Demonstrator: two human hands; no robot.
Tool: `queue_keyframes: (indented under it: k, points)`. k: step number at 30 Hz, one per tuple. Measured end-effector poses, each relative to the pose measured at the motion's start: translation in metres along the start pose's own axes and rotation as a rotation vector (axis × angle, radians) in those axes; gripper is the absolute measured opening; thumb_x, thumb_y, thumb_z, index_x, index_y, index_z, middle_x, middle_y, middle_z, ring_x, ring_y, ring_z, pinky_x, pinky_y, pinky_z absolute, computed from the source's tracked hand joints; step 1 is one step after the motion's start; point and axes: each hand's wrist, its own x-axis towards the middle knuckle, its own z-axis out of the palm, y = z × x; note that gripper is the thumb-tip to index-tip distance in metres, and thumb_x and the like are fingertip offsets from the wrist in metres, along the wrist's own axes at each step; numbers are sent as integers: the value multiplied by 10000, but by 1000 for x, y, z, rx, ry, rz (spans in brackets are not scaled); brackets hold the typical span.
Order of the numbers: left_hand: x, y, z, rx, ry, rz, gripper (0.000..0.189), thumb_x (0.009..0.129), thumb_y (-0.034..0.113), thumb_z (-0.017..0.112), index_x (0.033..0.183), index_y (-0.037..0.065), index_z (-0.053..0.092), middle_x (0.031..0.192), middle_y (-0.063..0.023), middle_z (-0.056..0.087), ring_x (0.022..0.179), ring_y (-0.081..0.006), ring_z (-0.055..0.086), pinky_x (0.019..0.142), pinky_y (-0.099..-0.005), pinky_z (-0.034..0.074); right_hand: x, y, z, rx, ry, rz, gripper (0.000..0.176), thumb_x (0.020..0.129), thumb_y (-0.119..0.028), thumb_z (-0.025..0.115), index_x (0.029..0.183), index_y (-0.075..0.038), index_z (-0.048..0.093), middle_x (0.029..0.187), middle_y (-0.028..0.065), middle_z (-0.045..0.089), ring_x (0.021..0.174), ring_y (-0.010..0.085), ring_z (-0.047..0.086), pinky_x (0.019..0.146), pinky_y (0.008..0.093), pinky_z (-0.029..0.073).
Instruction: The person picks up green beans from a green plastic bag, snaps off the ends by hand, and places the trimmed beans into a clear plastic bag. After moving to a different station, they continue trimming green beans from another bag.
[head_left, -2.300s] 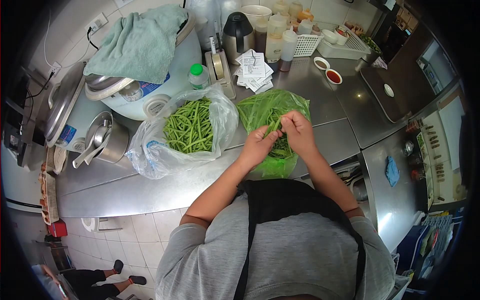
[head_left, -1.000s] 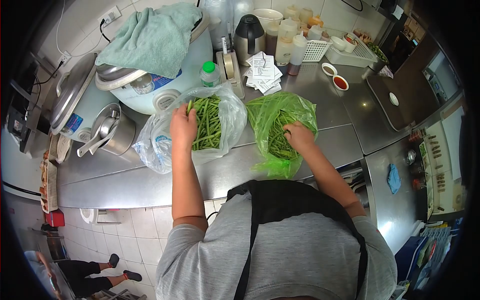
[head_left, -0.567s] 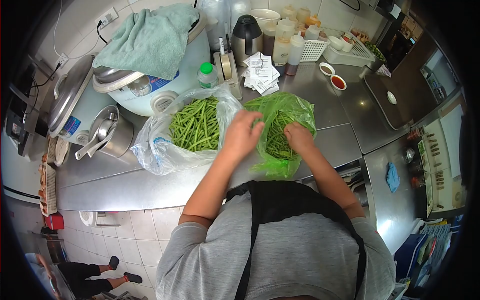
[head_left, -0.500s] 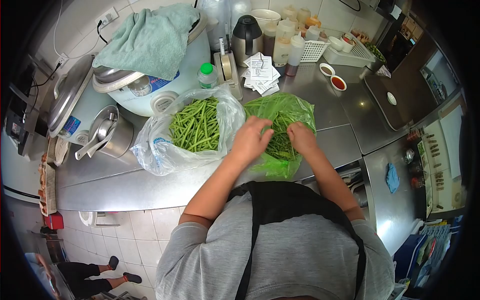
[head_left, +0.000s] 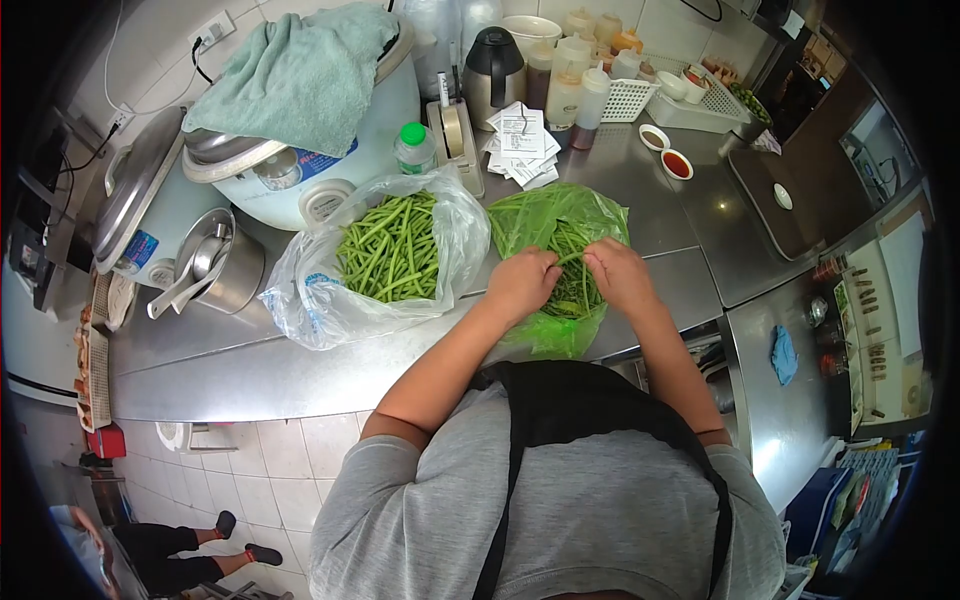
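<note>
Over a green plastic bag [head_left: 560, 338] of long thin green beans [head_left: 575, 295], my left hand [head_left: 523, 283] and my right hand [head_left: 622, 277] face each other with fingertips pinched. A green bean [head_left: 570, 257] spans the small gap between them, an end in each pinch. To the left of my left hand stands a clear plastic bag [head_left: 300, 280], its mouth spread wide. Cut green bean pieces [head_left: 392, 250] fill it.
Behind the bags are a green-capped bottle [head_left: 414, 150], paper slips [head_left: 523, 138], a steel jug [head_left: 494, 80] and several squeeze bottles [head_left: 590, 105]. Sauce dishes [head_left: 677, 165] sit at right. A steel pot with utensils [head_left: 235, 275] stands left. Another person's legs [head_left: 190, 555] show lower left.
My left hand has moved right and slightly down, closer to my right hand. Its fingers have closed to a pinch, and a bean now shows between both hands.
</note>
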Motion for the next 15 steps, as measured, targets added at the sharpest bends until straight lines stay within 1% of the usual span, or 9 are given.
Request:
queue_keyframes:
  k: [1, 4, 7, 8, 10, 11, 13, 14, 15]
  points:
    - [-1, 0, -2, -26, -1, -1, 141, 746, 177, 522, 760, 46, 572, 743, -150, 533, 707, -324, 534, 625, -402, 428, 0, -1, -1, 5, -36, -7, 87, 766, -141, 502, 773, -55, 517, 733, 112, 528, 666, 292, 518, 589, 350, 419]
    - [-2, 2, -10, -115, -3, 38, 135, 748, 158, 525, 756, 30, 564, 731, -157, 529, 703, -326, 530, 628, -392, 420, 0, -5, -7, 340, -144, 6, 116, 786, -141, 476, 744, -36, 503, 668, 86, 515, 603, 230, 508, 563, 315, 409]
    - [0, 11, -15, -292, -16, 83, 123, 752, 134, 524, 748, 15, 552, 716, -164, 523, 687, -330, 521, 621, -379, 410, -1, -11, -6, 999, -222, 245, 158, 807, -144, 447, 715, -22, 487, 628, 44, 490, 586, 161, 489, 545, 283, 400]
    - [1, 13, -15, -365, -20, 96, 119, 753, 126, 523, 744, 10, 548, 710, -167, 521, 681, -332, 518, 617, -375, 406, -1, -9, -7, 1162, -234, 248, 168, 812, -150, 446, 715, -19, 487, 633, 38, 492, 592, 147, 487, 547, 277, 402]
    - [4, 11, -11, -381, 20, 121, 115, 773, 108, 513, 738, 1, 537, 661, -110, 498, 612, -237, 493, 574, -313, 393, 0, -5, -10, 1487, -257, 249, 188, 821, -161, 444, 714, -12, 486, 641, 25, 495, 603, 119, 484, 550, 263, 407]
    - [6, 9, -9, -389, 42, 133, 116, 783, 99, 509, 736, -4, 531, 637, -82, 487, 578, -190, 481, 552, -282, 386, 1, -7, -13, 1490, -221, 258, 197, 823, -167, 444, 716, -8, 491, 641, 27, 499, 600, 115, 483, 550, 259, 406]
    - [7, 4, -7, -560, 83, -18, 122, 797, 108, 507, 739, 3, 529, 604, -31, 467, 544, -119, 449, 517, -243, 370, 3, -13, -22, 1497, -149, 271, 214, 826, -178, 445, 721, 0, 502, 640, 30, 506, 594, 108, 481, 549, 250, 404]
    - [7, 2, -7, -644, 100, -93, 126, 805, 112, 505, 741, 6, 528, 587, -5, 458, 528, -84, 433, 499, -224, 362, 4, -13, -20, 1285, -130, 287, 215, 820, -183, 459, 718, -1, 509, 641, 30, 513, 592, 104, 481, 547, 248, 402]
    - [7, 1, -9, -687, 120, -120, 130, 806, 117, 507, 750, 3, 534, 583, 0, 457, 533, -73, 425, 497, -220, 356, 4, -11, -15, 1072, -109, 303, 215, 813, -189, 473, 715, -2, 516, 642, 29, 519, 589, 100, 481, 545, 245, 401]
